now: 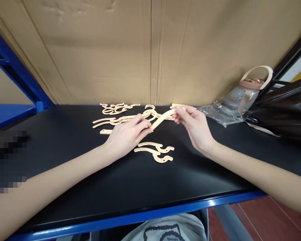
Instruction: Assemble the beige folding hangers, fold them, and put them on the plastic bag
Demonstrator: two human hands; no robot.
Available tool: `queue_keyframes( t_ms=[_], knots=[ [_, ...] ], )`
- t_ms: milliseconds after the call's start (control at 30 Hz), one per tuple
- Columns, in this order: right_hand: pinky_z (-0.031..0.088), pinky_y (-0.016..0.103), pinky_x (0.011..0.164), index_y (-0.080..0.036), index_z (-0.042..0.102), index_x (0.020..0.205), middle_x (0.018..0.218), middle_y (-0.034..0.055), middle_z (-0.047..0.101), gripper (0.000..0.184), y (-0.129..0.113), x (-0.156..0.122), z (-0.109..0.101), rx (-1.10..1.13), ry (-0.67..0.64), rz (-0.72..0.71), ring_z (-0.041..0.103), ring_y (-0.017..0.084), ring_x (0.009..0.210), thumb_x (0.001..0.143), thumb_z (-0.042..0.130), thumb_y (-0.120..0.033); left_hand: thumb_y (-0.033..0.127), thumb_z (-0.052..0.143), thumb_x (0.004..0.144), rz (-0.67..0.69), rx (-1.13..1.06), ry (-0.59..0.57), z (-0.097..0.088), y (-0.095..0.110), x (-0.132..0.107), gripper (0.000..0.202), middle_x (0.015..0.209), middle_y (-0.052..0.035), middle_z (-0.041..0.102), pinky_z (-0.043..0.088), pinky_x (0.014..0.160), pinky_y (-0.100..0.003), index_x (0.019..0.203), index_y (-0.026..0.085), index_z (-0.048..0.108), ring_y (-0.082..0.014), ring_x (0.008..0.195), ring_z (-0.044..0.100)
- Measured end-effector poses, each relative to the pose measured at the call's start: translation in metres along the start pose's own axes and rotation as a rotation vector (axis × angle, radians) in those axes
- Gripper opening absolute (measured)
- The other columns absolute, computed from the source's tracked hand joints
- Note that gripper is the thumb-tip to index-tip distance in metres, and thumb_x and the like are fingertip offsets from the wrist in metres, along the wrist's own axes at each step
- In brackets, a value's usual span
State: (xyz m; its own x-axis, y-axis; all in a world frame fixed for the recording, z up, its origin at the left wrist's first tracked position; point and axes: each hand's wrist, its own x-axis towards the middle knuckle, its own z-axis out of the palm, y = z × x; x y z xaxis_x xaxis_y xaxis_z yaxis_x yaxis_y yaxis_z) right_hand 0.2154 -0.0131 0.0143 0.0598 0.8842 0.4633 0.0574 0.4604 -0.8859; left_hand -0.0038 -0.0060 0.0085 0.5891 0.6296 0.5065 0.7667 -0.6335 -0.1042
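Black tabletop (65, 160): wooden strip (163, 118) between both hands, slanting up-right.

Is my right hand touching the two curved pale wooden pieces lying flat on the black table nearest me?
Apart. The head view shows bare black table between the right hand and the two curved pale wooden pieces.

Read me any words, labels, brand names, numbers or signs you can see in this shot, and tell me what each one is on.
No text can be read.
Grey shirt: dark outlined print, with tiny marks inside too small to read.
Water bottle: coloured spots, too blurred to read.
Cardboard, black bag and the wooden pieces: no lettering visible.
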Motion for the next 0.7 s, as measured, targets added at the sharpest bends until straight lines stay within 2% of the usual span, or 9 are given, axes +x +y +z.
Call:
queue_keyframes(
  t_ms=[133,233,367,500,600,700],
  knots=[
    [0.051,0.03,0.076,-0.023,0.051,0.078,0.079,0.0016,0.061,0.027,-0.003,0.007,-0.005,-0.046,0.176,-0.131,0.06,0.014,0.077,0.093,0.048,-0.045,0.04,0.04,0.099,0.06,-0.029,-0.002,-0.002,0.002,-0.001,0.029,0.103,-0.001,0.063,0.033,0.048,-0.022,0.099,0.021,0.063,-0.0116,0.07,0.061],
    [0.051,0.032,0.073,-0.025,0.044,0.08,0.078,0.0016,0.062,0.025,-0.004,0.011,-0.008,-0.059,0.17,-0.146,0.063,0.016,0.076,0.096,0.044,-0.045,0.04,0.038,0.099,0.047,-0.024,-0.008,-0.003,0.002,-0.001,0.032,0.104,-0.002,0.063,0.032,0.047,-0.021,0.1,0.021,0.063,-0.0113,0.068,0.06],
    [0.048,0.029,0.069,-0.024,0.044,0.079,0.072,-0.0003,0.061,0.027,-0.003,0.008,-0.007,-0.241,0.01,-0.179,0.061,0.015,0.07,0.096,0.044,-0.045,0.037,0.034,0.1,0.038,-0.014,0.009,-0.002,0.001,-0.001,0.034,0.098,-0.0022,0.062,0.035,0.049,-0.022,0.1,0.02,0.063,-0.0121,0.068,0.059],
    [0.042,0.026,0.066,-0.022,0.049,0.08,0.065,-0.0028,0.056,0.032,-0.002,0.001,-0.007,-0.487,-0.129,-0.228,0.055,0.012,0.062,0.099,0.036,-0.044,0.028,0.029,0.101,0.069,-0.04,0.016,-0.001,-0.001,-0.002,0.034,0.097,-0.0029,0.061,0.039,0.054,-0.024,0.101,0.019,0.062,-0.0128,0.07,0.058],
    [0.038,0.025,0.059,-0.021,0.054,0.084,0.057,-0.0052,0.051,0.033,-0.001,-0.002,-0.006,-0.63,-0.29,-0.171,0.051,0.01,0.051,0.101,0.033,-0.04,0.023,0.032,0.098,0.102,-0.075,0.014,0.0,-0.002,-0.002,0.03,0.097,-0.0026,0.061,0.04,0.057,-0.024,0.102,0.018,0.061,-0.0126,0.069,0.057],
    [0.036,0.025,0.056,-0.019,0.059,0.084,0.051,-0.0061,0.049,0.033,0.001,-0.002,-0.003,-0.777,-0.445,-0.117,0.049,0.01,0.046,0.1,0.036,-0.036,0.019,0.033,0.095,0.112,-0.097,-0.005,0.0,-0.002,-0.002,0.028,0.098,-0.0021,0.061,0.039,0.053,-0.024,0.104,0.019,0.06,-0.0107,0.061,0.054]
  ],
)
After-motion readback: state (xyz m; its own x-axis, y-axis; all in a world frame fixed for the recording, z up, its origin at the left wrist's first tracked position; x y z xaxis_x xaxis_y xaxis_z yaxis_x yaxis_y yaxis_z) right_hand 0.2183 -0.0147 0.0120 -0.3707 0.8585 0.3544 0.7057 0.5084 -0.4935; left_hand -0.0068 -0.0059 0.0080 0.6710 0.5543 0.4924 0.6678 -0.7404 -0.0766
